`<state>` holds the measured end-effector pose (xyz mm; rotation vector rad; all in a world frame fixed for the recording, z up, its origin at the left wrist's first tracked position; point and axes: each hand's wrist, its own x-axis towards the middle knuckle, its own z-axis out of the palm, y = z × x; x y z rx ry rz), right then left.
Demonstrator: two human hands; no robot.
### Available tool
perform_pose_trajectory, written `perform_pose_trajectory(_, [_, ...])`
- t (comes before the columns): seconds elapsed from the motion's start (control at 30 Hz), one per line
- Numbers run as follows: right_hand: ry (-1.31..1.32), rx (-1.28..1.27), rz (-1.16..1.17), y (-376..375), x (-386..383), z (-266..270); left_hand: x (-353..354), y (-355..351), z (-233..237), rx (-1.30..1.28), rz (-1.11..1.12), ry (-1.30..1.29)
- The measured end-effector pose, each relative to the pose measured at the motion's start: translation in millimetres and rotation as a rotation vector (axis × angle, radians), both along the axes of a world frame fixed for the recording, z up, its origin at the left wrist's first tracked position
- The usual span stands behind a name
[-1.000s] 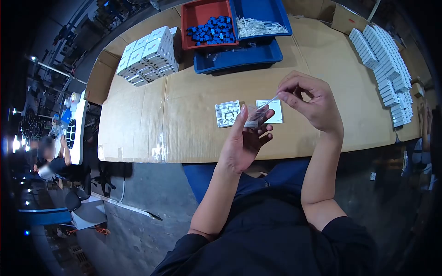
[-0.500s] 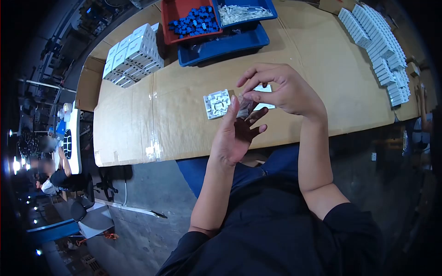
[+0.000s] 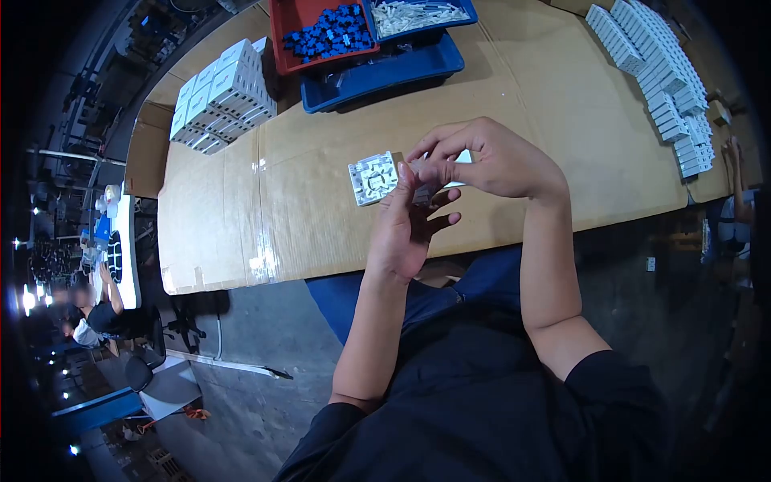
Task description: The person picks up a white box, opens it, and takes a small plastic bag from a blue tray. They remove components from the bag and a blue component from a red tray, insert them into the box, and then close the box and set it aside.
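My left hand (image 3: 404, 241) is raised over the table's near edge, palm turned inward. Its thumb meets the fingertips of my right hand (image 3: 502, 167), which reach in from the right in a pinch. Between the two hands shows a small translucent piece (image 3: 423, 194), like a bit of clear plastic bag, mostly covered by the fingers. Just left of the fingers, a square white plastic housing (image 3: 373, 180) lies with its moulded inner side up. Behind my right hand, a flat white square plate (image 3: 463, 157) is partly hidden.
Stacked white boxes (image 3: 222, 100) stand at the back left. A red bin (image 3: 283, 60) of blue parts and a blue bin (image 3: 474, 14) of white pieces sit above another blue tray (image 3: 385, 95). Rows of white housings (image 3: 662, 80) line the right side. A person (image 3: 104, 309) works at far left.
My right fingertips have come down and left to meet my left thumb, covering more of the translucent piece. The whole view has shifted slightly.
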<state>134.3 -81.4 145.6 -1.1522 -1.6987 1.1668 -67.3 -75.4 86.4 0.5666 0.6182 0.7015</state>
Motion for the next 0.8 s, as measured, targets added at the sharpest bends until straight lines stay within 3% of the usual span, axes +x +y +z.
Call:
perform_pose_trajectory(0.13, [0.024, 0.003, -0.003, 2.0, -4.1, -6.1, 1.1, -2.9, 11.9, 0.136, 0.033, -0.046])
perform_pose_trajectory(0.33, [0.088, -0.053, -0.069, 4.1, 2.6, -5.6, -1.6, -2.5, 4.7, 0.482, 0.067, 0.2])
perform_pose_trajectory(0.47, [0.121, -0.026, -0.101, 2.1, 1.6, 1.1, -1.3, -4.1, 10.8, 0.526, 0.088, 0.25])
perform_pose_trajectory(0.57, [-0.001, -0.002, -0.128, 3.3, 1.6, 0.9, -0.2, -4.1, 6.4, 0.56, 0.098, 0.306])
perform_pose_trajectory(0.63, [0.11, 0.024, -0.145, 4.5, -4.5, -0.8, 0.3, -2.6, 3.4, 0.599, 0.107, 0.356])
perform_pose_trajectory(0.73, [0.221, 0.083, -0.152, 7.7, -10.7, -1.8, -3.0, 0.1, -1.4, 0.652, 0.181, 0.491])
perform_pose_trajectory(0.8, [0.246, 0.084, -0.154, 7.6, -14.2, -1.1, 2.5, 0.9, 5.9, 0.787, 0.378, 0.541])
